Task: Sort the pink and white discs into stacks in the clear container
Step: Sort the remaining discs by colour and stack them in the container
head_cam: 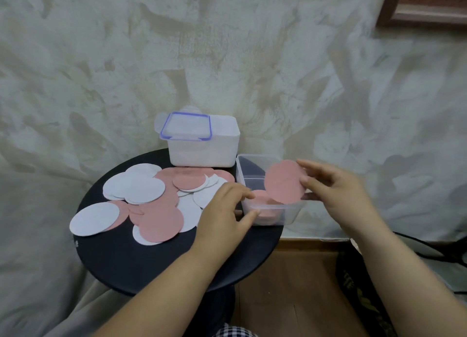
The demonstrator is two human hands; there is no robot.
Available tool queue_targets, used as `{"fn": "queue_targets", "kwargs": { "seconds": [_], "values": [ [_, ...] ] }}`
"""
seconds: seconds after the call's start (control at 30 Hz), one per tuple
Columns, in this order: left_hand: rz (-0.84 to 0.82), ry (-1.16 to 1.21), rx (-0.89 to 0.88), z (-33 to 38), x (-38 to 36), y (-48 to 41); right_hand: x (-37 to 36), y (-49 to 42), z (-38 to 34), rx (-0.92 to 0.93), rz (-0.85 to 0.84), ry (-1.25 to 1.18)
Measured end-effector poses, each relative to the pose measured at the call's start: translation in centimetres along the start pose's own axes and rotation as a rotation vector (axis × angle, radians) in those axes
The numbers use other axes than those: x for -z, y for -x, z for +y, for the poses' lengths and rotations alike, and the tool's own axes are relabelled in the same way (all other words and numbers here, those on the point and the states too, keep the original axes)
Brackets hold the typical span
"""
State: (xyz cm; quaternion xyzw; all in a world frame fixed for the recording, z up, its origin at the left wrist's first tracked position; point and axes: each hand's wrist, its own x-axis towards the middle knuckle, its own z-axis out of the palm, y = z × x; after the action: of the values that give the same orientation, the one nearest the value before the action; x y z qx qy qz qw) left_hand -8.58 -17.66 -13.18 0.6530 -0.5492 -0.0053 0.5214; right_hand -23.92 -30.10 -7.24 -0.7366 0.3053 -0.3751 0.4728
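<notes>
Head view showed my right hand (336, 187) already over the spot that mattered. It pinched a pink disc (284, 181) by its right edge, thumb on the face towards me and fingers behind. The disc stood tilted, nearly on edge, with its lower rim dipping into the near end of the clear container (255, 157). That container sat at the right edge of the round black table (151, 266), its long axis running away from me. A low pink stack (262, 197) lay flat in its near end, just below and to the left of the held disc. I judged the coming move to be short: tip the disc flat and let it settle on that stack. The right hand was plainly the nearer one for it.

My left hand (225, 210) held the container's near-left corner, fingers over the rim and thumb against the outside wall, as if steadying it. I could make out no white discs inside the container.

To the left of both hands, the loose pile (156, 205) of pink and white discs lay spread and overlapping on the table. Behind it stood a white box (204, 150), with a blue-rimmed lid (185, 126) lying on top of it. I could not tell what the box held.
</notes>
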Motion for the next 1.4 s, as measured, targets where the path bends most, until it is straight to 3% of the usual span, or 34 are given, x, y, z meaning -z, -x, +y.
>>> {"fn": "queue_targets", "kwargs": {
  "seconds": [0.23,0.33,0.57,0.9,1.1,1.4],
  "values": [
    [0.036,-0.008,-0.011,-0.3,-0.1,0.2,-0.9,-4.0,-2.2,-0.095,-0.453,0.392],
    [0.039,-0.016,-0.005,-0.4,-0.2,0.3,-1.1,-4.7,-2.4,-0.117,-0.552,0.485],
    [0.049,-0.01,-0.013,-0.4,-0.1,0.3,-1.7,-5.5,-2.0,-0.151,-0.585,0.562],
    [0.049,0.0,-0.009,-0.4,-0.2,0.3,-2.5,-5.9,-1.5,-0.085,-0.62,0.701],
    [0.052,0.004,-0.002,-0.4,-0.2,0.4,-3.1,-5.6,-1.4,0.033,-0.651,0.929],
    [0.038,0.004,-0.002,-0.4,-0.2,0.4,-3.1,-5.6,-1.1,0.067,-0.698,0.974]
  ]
}}
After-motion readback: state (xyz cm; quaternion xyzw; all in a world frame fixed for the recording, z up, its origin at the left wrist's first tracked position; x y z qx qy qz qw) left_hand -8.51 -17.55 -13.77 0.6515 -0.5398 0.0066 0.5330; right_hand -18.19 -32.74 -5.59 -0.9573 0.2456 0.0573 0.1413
